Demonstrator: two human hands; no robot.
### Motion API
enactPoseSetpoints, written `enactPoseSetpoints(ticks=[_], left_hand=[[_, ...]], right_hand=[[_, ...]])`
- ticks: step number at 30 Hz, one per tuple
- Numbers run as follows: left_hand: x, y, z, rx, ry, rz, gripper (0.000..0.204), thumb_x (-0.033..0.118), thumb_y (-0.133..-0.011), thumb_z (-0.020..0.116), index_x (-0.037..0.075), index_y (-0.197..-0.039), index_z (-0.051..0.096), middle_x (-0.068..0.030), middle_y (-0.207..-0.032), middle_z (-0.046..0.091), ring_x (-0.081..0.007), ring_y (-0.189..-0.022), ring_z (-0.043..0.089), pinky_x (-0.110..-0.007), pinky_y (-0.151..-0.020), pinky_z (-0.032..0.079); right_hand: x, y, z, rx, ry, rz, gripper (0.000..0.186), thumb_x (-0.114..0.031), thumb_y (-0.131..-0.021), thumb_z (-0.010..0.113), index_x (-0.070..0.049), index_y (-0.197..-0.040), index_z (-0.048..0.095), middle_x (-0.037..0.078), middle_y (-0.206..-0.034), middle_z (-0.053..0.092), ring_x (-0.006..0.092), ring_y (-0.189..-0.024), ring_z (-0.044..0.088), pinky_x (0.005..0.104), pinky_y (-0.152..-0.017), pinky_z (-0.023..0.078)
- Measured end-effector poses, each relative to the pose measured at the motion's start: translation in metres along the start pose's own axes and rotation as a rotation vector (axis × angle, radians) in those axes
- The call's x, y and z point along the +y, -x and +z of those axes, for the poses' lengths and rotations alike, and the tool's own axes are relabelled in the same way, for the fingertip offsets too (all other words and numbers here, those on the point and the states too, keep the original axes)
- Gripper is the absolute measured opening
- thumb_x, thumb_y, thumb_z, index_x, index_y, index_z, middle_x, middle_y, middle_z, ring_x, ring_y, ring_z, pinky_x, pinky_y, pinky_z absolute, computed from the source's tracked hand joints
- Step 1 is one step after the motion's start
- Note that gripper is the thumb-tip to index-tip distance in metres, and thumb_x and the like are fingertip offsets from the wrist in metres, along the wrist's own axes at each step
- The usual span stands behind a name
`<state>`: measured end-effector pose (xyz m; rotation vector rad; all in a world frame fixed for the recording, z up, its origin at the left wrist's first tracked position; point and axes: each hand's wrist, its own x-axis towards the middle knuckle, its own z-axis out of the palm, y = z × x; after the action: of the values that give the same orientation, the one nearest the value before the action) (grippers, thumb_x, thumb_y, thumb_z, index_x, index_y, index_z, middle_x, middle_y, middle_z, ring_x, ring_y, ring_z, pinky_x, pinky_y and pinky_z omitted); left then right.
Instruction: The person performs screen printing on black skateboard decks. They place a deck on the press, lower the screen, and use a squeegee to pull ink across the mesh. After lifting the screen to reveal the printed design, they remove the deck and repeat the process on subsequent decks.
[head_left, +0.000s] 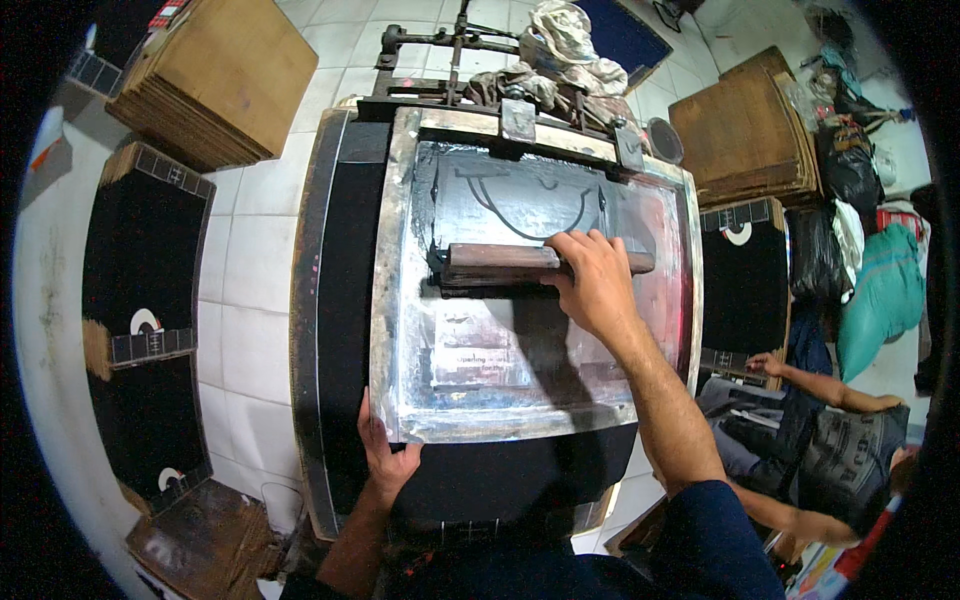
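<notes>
A wooden-framed printing screen [386, 290] lies over black cloth [440, 480] on a board in front of me. My right hand [597, 285] is closed around the wooden handle of a squeegee [500, 257], which stands across the middle of the mesh. Beyond the squeegee, dark wet ink [530, 170] covers the mesh, with a curved line showing in it. My left hand [388, 455] holds the screen's near left corner, thumb at the front edge and fingers along the side. The squeegee's blade edge is in shadow.
Metal clamps [518, 120] hold the screen's far edge, with crumpled rags [560, 40] behind. Boards with black cloth [150, 250] lie left and right [745, 270]. Stacked brown boards [220, 80] stand far left and far right. Another person [850, 450] is at the right, near bags [885, 290].
</notes>
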<state>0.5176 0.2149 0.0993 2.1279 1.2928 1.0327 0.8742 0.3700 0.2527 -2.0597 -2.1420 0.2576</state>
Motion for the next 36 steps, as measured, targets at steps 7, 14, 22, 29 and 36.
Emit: enactPoseSetpoints(ticks=[7,14,22,29,36], left_hand=[[0.000,-0.001,0.003,0.061,-0.035,0.059,0.104,0.014,-0.085,0.087,0.008,-0.163,0.018,-0.0392,-0.157,0.029,-0.0527,-0.142,0.040,-0.060,-0.110,0.045],[0.003,-0.001,0.003,0.074,-0.072,0.053,0.094,0.016,-0.088,0.084,0.006,-0.158,0.022,-0.0381,-0.155,0.032,-0.0513,-0.141,0.043,-0.060,-0.110,0.045],[0.003,0.000,0.002,0.056,-0.084,0.059,0.093,0.013,-0.088,0.084,0.004,-0.158,0.022,-0.0387,-0.156,0.031,-0.0518,-0.140,0.042,-0.061,-0.111,0.043],[0.000,0.006,0.002,0.030,-0.073,0.029,0.107,0.011,-0.083,0.087,0.006,-0.163,0.017,-0.0388,-0.158,0.027,-0.0523,-0.144,0.038,-0.062,-0.114,0.041],[0.004,0.003,-0.001,0.011,-0.066,0.007,0.112,0.012,-0.084,0.087,0.012,-0.167,0.013,-0.0375,-0.158,0.027,-0.0528,-0.145,0.038,-0.064,-0.112,0.040]], right_hand=[[0.043,-0.106,0.014,0.173,0.055,-0.067,0.047,-0.017,-0.079,0.084,-0.013,-0.123,0.067,0.010,-0.122,0.072,0.0322,-0.115,0.063,0.0488,-0.091,0.043],[0.048,-0.134,0.015,0.218,0.107,-0.031,0.042,-0.025,-0.077,0.088,-0.011,-0.112,0.072,0.015,-0.104,0.074,0.0380,-0.103,0.067,0.0514,-0.086,0.049],[0.022,-0.066,0.024,0.364,0.058,-0.074,0.038,-0.004,-0.073,0.080,-0.013,-0.109,0.070,0.005,-0.099,0.066,0.0299,-0.100,0.060,0.0443,-0.087,0.043],[0.041,-0.123,0.027,0.399,0.117,-0.059,0.035,-0.009,-0.078,0.080,-0.014,-0.112,0.071,0.006,-0.100,0.069,0.0303,-0.100,0.063,0.0465,-0.088,0.044],[0.015,-0.032,0.030,0.294,0.055,-0.029,0.041,-0.001,-0.072,0.075,-0.012,-0.111,0.073,0.009,-0.097,0.068,0.0322,-0.098,0.061,0.0461,-0.088,0.045]])
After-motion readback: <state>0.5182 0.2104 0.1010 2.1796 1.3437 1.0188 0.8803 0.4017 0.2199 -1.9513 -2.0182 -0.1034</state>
